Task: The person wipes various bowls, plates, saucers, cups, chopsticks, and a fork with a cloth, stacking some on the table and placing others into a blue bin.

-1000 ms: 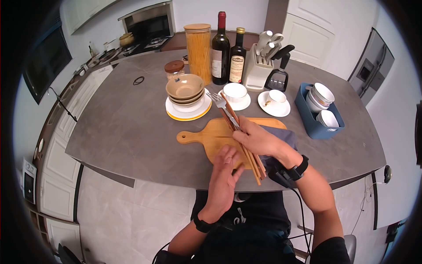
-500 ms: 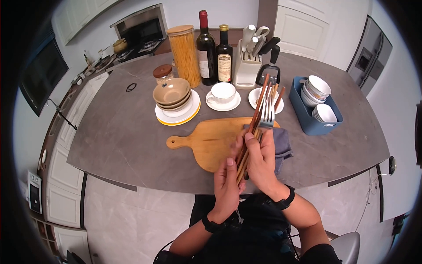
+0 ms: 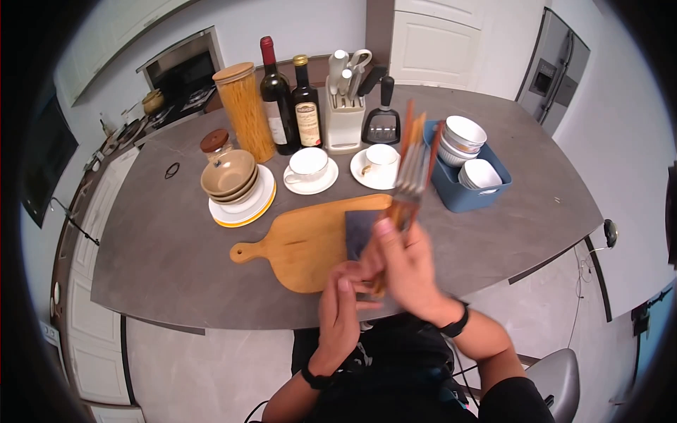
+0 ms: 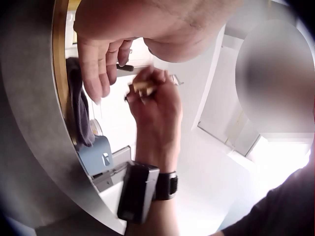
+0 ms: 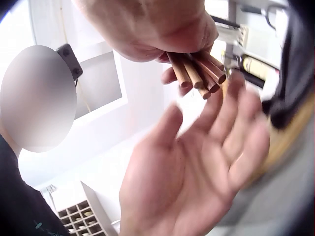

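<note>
Over the front of the table, my right hand grips a bundle of brown wooden chopsticks together with a metal fork. The fork tines and one set of stick ends point up and away, blurred by motion. At the lower ends of the bundle is my left hand, its palm facing the sticks and its fingers loosely spread. Behind the hands lies a wooden cutting board with a dark folded cloth on its right part, partly hidden by the right hand.
Stacked brown bowls on plates stand at the left. White cups on saucers, a pasta jar, bottles and a knife block line the back. A blue bin with white bowls sits at the right.
The bundle has swung from pointing left to pointing up and right, still in my right hand. My left hand came to its lower ends. The head view has turned right.
</note>
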`<state>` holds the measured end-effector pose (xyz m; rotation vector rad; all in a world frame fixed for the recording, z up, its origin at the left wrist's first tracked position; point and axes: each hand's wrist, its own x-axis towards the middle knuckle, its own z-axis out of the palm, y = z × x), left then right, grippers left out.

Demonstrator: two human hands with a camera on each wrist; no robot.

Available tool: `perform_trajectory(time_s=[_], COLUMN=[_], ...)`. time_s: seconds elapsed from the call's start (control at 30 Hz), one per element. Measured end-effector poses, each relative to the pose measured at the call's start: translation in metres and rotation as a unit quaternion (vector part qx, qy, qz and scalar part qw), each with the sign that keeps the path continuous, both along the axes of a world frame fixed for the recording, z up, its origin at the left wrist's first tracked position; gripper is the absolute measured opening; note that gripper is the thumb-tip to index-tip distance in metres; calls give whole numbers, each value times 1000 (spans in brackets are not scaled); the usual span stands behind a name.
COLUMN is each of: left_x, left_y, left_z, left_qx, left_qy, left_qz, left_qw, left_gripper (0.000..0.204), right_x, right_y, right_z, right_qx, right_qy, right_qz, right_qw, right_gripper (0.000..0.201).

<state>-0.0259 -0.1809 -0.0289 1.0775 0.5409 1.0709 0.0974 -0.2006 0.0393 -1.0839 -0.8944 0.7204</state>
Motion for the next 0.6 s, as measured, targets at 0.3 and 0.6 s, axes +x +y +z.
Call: perform_trajectory(time_s=[0.3,0.6], left_x=[-62,-62], left_y=[49,48], left_z=[-17,-18], left_qx=[285,353], left_qy=[249,285], left_qz=[189,219], left_qw=[906,864], left_gripper=[23,23], right_x=[198,251], right_y=[3,31], right_z=[88,84], right_qx=[-452,-557], right_qy=[-413,-246], right_qz=[-45,17], right_qw=[789,793], right_gripper=[30,21])
